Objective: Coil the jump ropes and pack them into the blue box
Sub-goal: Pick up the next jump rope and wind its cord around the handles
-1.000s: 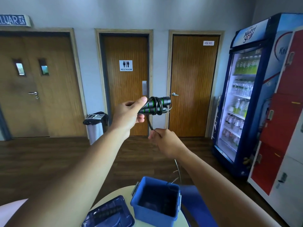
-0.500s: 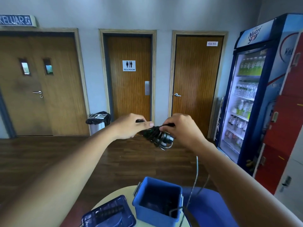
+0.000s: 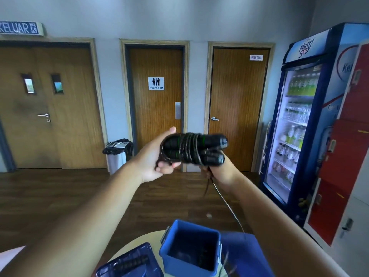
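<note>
Jump rope (image 3: 191,148): two black handles with green bands, lying side by side and roughly level, end caps pointing right. Thin dark cord is wrapped many turns round the middle of both handles, binding them into one bundle. It is held in the air at chest height, well above the blue box (image 3: 179,264) and a little behind it.

Loose cord (image 3: 225,202): one strand leaves the bundle's right end and runs down past the box's right side. Its lower end is blurred.

Left hand (image 3: 153,158): grips the bundle's left end. Thumb lies along the top, fingers curl underneath, palm faces right.

Right hand (image 3: 217,170): sits just below the right end caps, mostly hidden behind them. It looks closed on the loose cord where the cord leaves the bundle, but the finger detail is not readable.

Blue box: upright, open top, on a round pale table (image 3: 147,236) at the bottom of the view. Something dark inside, too blurred to identify. Its dark blue lid (image 3: 127,262) lies on the table just left of it.

Behind: restroom door (image 3: 155,108), drinks fridge (image 3: 299,116) on the right.
</note>
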`<action>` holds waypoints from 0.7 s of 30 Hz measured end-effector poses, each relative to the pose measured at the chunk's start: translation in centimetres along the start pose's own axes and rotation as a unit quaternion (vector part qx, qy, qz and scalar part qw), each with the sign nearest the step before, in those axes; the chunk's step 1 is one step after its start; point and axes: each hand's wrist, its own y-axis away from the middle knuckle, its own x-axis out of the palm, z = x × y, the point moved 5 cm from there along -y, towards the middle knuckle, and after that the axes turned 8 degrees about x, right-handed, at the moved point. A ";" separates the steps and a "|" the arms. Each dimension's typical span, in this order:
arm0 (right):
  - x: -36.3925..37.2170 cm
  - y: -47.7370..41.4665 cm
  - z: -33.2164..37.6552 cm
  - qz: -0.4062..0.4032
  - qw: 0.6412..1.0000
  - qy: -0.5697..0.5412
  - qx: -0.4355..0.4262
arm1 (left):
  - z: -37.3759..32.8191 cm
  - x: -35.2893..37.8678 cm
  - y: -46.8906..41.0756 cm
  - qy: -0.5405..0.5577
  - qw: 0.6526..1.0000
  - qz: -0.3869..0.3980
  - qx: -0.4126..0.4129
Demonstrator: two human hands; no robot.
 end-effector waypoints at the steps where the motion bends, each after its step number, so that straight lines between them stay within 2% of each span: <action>1: 0.3 -0.4 -0.7 -0.025 0.999 0.044 0.007 | -0.3 -0.2 -0.3 0.022 0.999 -0.033 0.007; 4: 1.5 -0.7 -1.7 -0.066 0.989 0.133 0.027 | -1.1 -1.3 -0.9 0.085 0.981 -0.171 0.014; 7: 2.9 -0.7 -2.4 -0.044 0.988 0.137 0.053 | -1.3 -2.6 -1.4 0.111 0.944 -0.310 0.010; 11: 3.6 -1.1 -2.8 -0.021 0.968 0.245 0.051 | -1.4 -4.5 -1.5 0.063 0.909 -0.410 0.035; 13: 3.6 -1.0 -2.8 -0.012 0.959 0.282 0.041 | -1.4 -5.9 -1.4 -0.050 0.902 -0.425 0.050; 14: 3.6 -0.9 -2.7 -0.013 0.954 0.298 0.035 | -1.5 -6.4 -1.3 -0.145 0.892 -0.425 0.051; 15: 3.5 -0.7 -2.5 -0.021 0.947 0.320 0.027 | -1.6 -6.7 -1.1 -0.258 0.871 -0.416 0.049; 17: 3.1 -0.6 -1.6 -0.057 0.918 0.393 -0.002 | -1.8 -6.7 -0.8 -0.457 0.807 -0.372 0.033; 19: 2.6 -0.6 -0.4 -0.100 0.871 0.480 -0.037 | -2.0 -6.0 -0.5 -0.559 0.763 -0.325 0.009; 21: 1.9 -0.6 0.6 -0.139 0.845 0.512 -0.075 | -2.0 -6.0 -0.6 -0.593 0.756 -0.276 -0.012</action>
